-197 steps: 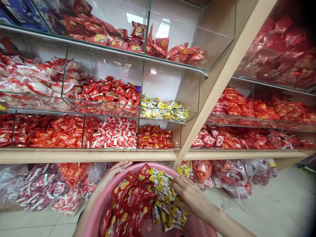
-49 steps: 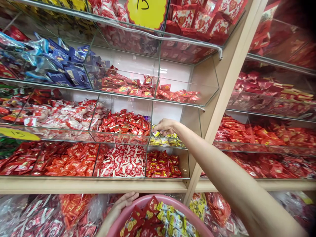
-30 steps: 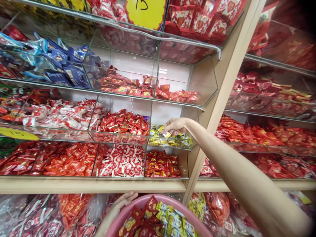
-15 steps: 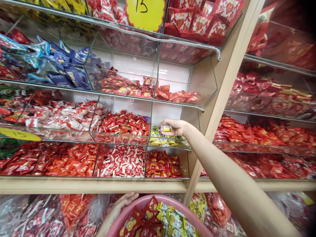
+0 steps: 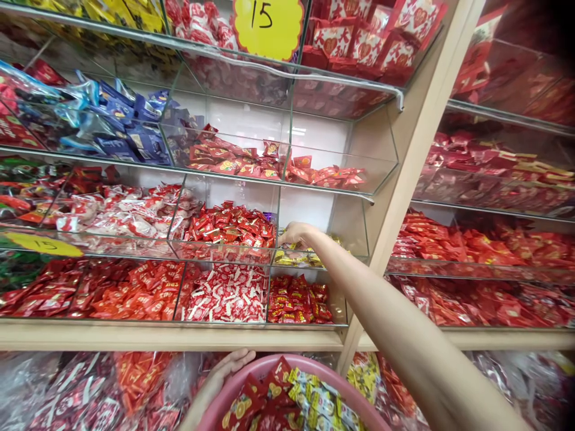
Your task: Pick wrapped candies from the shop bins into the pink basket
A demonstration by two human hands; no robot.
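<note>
My right hand (image 5: 297, 233) reaches into a clear shelf compartment of yellow-and-white wrapped candies (image 5: 296, 257); its fingertips are hidden, so what it holds does not show. At the bottom, my left hand (image 5: 227, 368) rests against the outer left rim of a pink basin (image 5: 354, 392), fingers stretched out and holding nothing. Inside the basin are red candy packets (image 5: 245, 404) on the left and yellow-and-white candies (image 5: 321, 404) on the right.
Neighbouring compartments hold red candies (image 5: 231, 224), red-and-white candies (image 5: 224, 293) and blue packets (image 5: 117, 108). Clear dividers and a wooden upright (image 5: 404, 161) stand around my right arm. A yellow price sign (image 5: 269, 27) hangs above. Bagged candies (image 5: 72, 395) lie below the wooden ledge (image 5: 171, 335).
My right hand has moved left and deeper into the compartment; the candy seen at its fingers earlier is out of sight. My left hand stays at the basin.
</note>
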